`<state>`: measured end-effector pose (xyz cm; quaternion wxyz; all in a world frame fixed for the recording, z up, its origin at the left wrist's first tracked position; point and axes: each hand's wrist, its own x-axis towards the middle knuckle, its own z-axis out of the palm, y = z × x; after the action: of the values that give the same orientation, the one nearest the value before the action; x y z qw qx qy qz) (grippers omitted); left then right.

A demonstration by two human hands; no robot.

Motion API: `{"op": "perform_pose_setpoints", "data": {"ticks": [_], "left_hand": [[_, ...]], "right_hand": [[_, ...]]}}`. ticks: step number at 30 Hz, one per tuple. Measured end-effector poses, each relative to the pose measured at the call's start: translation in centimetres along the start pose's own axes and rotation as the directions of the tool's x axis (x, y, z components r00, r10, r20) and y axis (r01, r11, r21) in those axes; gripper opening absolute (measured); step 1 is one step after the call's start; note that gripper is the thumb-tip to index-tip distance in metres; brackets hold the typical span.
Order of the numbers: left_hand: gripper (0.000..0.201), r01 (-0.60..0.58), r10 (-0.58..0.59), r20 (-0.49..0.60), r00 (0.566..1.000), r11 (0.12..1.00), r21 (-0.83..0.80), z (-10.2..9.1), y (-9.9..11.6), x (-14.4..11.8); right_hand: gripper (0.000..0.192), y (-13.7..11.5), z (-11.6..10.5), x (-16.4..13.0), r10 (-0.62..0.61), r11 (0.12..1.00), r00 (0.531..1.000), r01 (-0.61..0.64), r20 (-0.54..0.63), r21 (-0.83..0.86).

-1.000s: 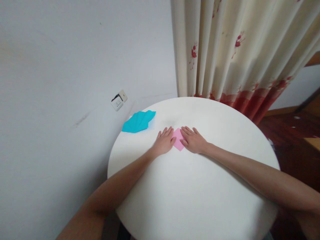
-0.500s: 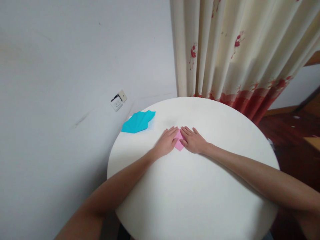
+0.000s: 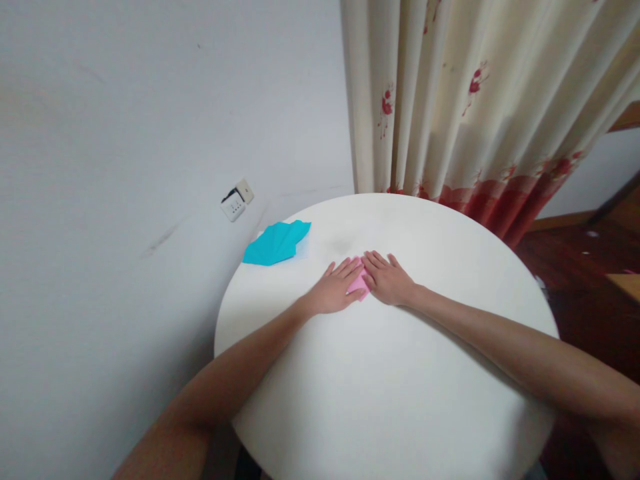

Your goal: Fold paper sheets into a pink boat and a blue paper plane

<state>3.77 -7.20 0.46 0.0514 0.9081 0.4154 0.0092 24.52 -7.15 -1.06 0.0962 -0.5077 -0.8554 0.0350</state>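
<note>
A small piece of pink paper (image 3: 359,283) lies on the round white table (image 3: 380,373), partly covered by both hands. My left hand (image 3: 336,287) rests flat over its left side, fingers stretched and thumb reaching across the lower part. Along its right side my right hand (image 3: 388,277) lies flat, fingers extended and thumb on the paper. Both hands are open. The paper's side edges are hidden under the fingers, so its full outline cannot be made out.
A creased blue paper (image 3: 277,244) lies on a pale sheet (image 3: 303,248) at the table's far left. A wall with a socket (image 3: 233,207) borders the left side. A cream and red curtain (image 3: 450,120) hangs behind the table.
My left hand has slid slightly right, its fingers and thumb now covering more of the pink paper. My right hand has barely moved.
</note>
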Motion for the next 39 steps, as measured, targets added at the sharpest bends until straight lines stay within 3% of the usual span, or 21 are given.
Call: {"op": "perform_pose_setpoints", "data": {"ticks": [9,13,16,19,22,25,31,39], "left_hand": [[0.063,-0.01,0.01,0.03,0.999,1.0,-0.003,-0.1,-0.1,-0.2],[0.061,-0.008,0.008,0.024,1.0,1.0,-0.011,0.0,0.0,-0.2],[0.062,0.02,-0.02,0.012,1.0,1.0,-0.014,0.2,0.0,-0.2],[0.065,0.104,-0.104,-0.025,0.994,0.994,-0.02,0.4,0.1,-0.1],[0.065,0.212,-0.213,-0.053,0.976,0.977,-0.017,0.6,0.2,0.0],[0.061,0.285,-0.285,-0.069,0.956,0.958,-0.005,0.6,0.2,0.1],[0.065,0.341,-0.338,-0.089,0.937,0.94,0.024,0.7,0.3,0.2],[0.068,0.359,-0.354,-0.087,0.931,0.932,0.057,0.8,0.1,0.4]], "right_hand": [[0.054,1.3,-0.5,0.0,0.209,0.978,0.977,-0.21,-0.042,-0.018],[0.053,1.4,-0.5,0.0,0.232,0.973,0.969,-0.232,-0.083,0.011],[0.053,1.3,-0.4,0.1,0.171,0.985,0.978,-0.166,-0.122,0.052],[0.052,0.9,-0.3,0.1,0.034,0.995,0.99,-0.021,-0.138,0.095],[0.053,0.4,-0.3,0.1,-0.144,0.982,0.985,0.154,-0.089,0.109],[0.058,0.2,-0.3,0.1,-0.21,0.972,0.977,0.211,-0.022,0.099],[0.075,0.3,0.0,0.1,-0.074,0.997,0.997,0.073,0.029,0.033],[0.084,0.3,0.6,0.0,0.136,0.991,0.99,-0.136,-0.033,0.015]]}}
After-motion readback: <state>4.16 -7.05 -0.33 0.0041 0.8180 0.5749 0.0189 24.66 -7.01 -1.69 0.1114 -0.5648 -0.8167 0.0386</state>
